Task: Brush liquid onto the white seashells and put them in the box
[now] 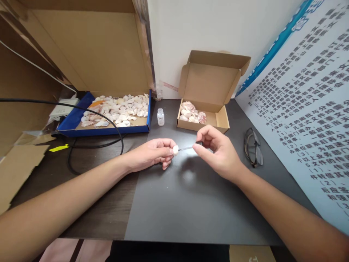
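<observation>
A small white ribbed seashell (176,150) is pinched between the thumb and fingers of my left hand (156,153). My right hand (214,149) grips the black cap of a thin brush applicator (187,148). The applicator's stem points left, and its tip is at the shell's right edge, touching or nearly so. Behind my hands stands a small clear bottle (160,117) with a label and no cap on it. Both hands are raised above a dark grey mat (174,207).
At the back left, a blue-edged box (109,131) holds many shells. An open cardboard box (203,126) with several larger shells stands at the back right. Black-framed glasses (253,147) lie to the right. A black cable (121,140) loops across the left side. A printed poster (308,98) leans at right.
</observation>
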A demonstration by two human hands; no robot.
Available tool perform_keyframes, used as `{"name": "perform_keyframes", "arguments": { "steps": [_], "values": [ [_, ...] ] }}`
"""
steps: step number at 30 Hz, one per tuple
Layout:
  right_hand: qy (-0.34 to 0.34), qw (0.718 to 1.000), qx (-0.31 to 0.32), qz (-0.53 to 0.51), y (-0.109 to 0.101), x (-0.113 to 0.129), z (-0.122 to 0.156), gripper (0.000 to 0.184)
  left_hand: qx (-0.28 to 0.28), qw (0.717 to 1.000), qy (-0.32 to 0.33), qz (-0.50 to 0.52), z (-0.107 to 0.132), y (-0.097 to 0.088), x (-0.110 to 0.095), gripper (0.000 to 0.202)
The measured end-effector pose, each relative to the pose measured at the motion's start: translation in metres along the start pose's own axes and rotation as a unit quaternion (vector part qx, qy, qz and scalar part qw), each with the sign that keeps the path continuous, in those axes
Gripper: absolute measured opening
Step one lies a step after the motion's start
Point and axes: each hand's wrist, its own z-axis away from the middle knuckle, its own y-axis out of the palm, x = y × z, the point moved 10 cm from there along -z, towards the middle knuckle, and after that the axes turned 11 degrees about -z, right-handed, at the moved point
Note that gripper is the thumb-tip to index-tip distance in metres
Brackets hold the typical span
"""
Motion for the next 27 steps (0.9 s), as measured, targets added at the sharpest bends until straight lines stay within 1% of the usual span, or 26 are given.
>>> {"name": "perform_keyframes", "arguments": {
  "steps": [2,6,10,13,17,18,21,22,23,26,27],
  "values": [
    [0.007,0.999,0.012,-0.036,0.0023,-0.001,0.0002,0.016,-0.002,1.0,-0.001,0.001,0.0,0.0,-0.0003,0.019],
    [0.004,0.999,-0.006,0.038,-0.0005,0.0002,0.0003,0.017,-0.003,1.0,-0.001,-0.003,-0.0005,0.0003,-0.0011,0.019],
    [0.007,1.0,0.017,-0.008,0.0043,0.0,0.0003,0.016,-0.004,1.0,-0.003,-0.001,-0.0008,-0.0002,0.0001,0.018],
    [0.009,0.999,-0.004,0.033,-0.0011,-0.0005,-0.0002,0.017,-0.001,1.0,-0.002,-0.001,-0.0007,0.0002,0.0004,0.018],
    [0.006,1.0,0.014,-0.009,0.0003,0.0006,-0.0008,0.016,-0.005,1.0,-0.005,0.002,-0.0002,-0.0002,0.0002,0.018],
    [0.002,1.0,0.014,0.003,0.0001,0.0015,-0.0009,0.016,-0.006,1.0,-0.004,0.003,-0.0001,-0.0004,-0.0001,0.018],
    [-0.01,0.994,-0.002,0.106,-0.003,0.0039,-0.0012,0.017,-0.008,1.0,-0.004,0.004,0.0001,-0.0006,-0.0007,0.017],
    [-0.011,0.993,-0.003,0.116,-0.0029,0.0043,-0.0013,0.017,-0.009,1.0,-0.004,0.004,0.0001,-0.001,-0.0006,0.017],
    [-0.011,0.995,0.001,0.101,-0.0018,0.0045,-0.0014,0.016,-0.01,1.0,-0.004,0.005,0.0,-0.0014,-0.0005,0.017],
    [-0.009,1.0,0.019,0.012,0.0023,0.0047,-0.001,0.016,-0.01,1.0,-0.005,0.014,-0.0003,-0.0022,-0.0001,0.015],
    [-0.009,1.0,0.017,0.012,0.0022,0.0044,-0.0007,0.016,-0.009,1.0,-0.006,0.019,-0.0004,-0.0022,0.0001,0.015]
  ]
}}
